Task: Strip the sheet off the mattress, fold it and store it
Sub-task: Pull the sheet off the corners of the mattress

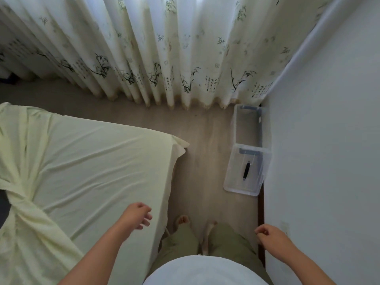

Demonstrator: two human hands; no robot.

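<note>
Meanwhile, the left hand [138, 215], loosely curled and empty, hovers over the pale yellow sheet [98, 165]; its loose corner lies ahead, the right hand [269, 233], idle, farther off.

— What colours are shown on the bed and at the window?
— A pale yellow sheet [92, 161] is seen at nine o'clock; cream curtains [144, 48], printed with black ink bamboo and script, at twelve.
— And elsewhere?
— Clear plastic is noted in the storage box [249, 124] and lid [245, 171] at three o'clock, olive green in the trousers [226, 241], grey-beige wood grain on the floor [205, 136].
</note>
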